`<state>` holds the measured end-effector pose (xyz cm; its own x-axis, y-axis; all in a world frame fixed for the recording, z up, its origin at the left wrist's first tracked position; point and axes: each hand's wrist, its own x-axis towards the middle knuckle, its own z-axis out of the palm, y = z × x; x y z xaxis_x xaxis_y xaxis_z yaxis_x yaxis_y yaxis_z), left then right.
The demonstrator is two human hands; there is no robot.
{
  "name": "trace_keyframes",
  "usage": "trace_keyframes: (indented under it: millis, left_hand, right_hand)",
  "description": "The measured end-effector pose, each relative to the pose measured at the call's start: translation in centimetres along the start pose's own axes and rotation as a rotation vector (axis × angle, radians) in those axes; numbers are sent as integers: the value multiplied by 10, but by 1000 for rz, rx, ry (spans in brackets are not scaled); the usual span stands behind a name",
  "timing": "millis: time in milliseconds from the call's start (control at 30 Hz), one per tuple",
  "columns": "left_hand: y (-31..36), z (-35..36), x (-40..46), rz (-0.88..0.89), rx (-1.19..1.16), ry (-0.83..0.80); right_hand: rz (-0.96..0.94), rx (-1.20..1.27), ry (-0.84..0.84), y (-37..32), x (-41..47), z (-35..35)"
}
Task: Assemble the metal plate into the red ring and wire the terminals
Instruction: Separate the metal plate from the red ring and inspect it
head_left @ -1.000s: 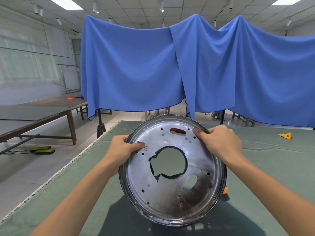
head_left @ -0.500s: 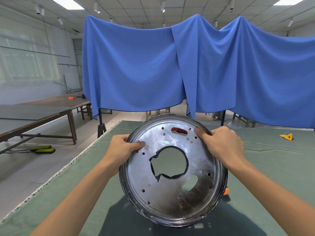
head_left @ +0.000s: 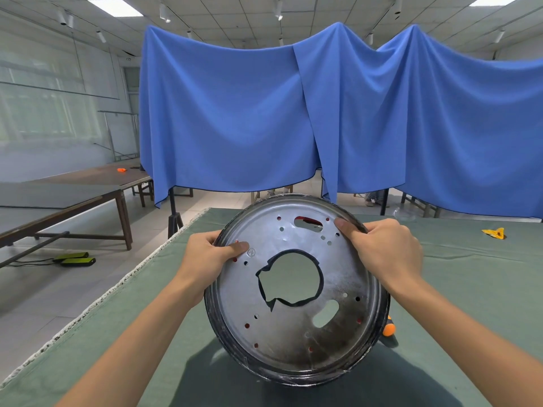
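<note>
Both hands (head_left: 296, 258) grip metal plate (head_left: 293, 324) rim — tilted above table (head_left: 470, 274).

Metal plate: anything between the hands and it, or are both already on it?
Nothing is in between. The left hand and right hand both grip the upper rim of the metal plate, thumbs on its face. It is held tilted over the green table. Red shows through its holes.
</note>
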<state>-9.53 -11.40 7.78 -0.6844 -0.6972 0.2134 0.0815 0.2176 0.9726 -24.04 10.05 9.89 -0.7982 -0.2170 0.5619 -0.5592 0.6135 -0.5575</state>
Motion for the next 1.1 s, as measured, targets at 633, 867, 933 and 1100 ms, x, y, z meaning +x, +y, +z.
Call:
trace_keyframes:
  millis: [633,867,933,1100]
  left_hand:
    - [3,-2,-6,-17,28,-12]
    - [15,2,1,42,398,-28]
    - [22,9,1,113,638,23]
    - [41,36,-3,754,962,199]
  right_hand:
    - [21,24,-34,-4,-5,0]
    - [19,76,-62,-10,-4,5]
    - [42,128,-102,-13,-2,7]
    - [99,296,-177,-20,-3,12]
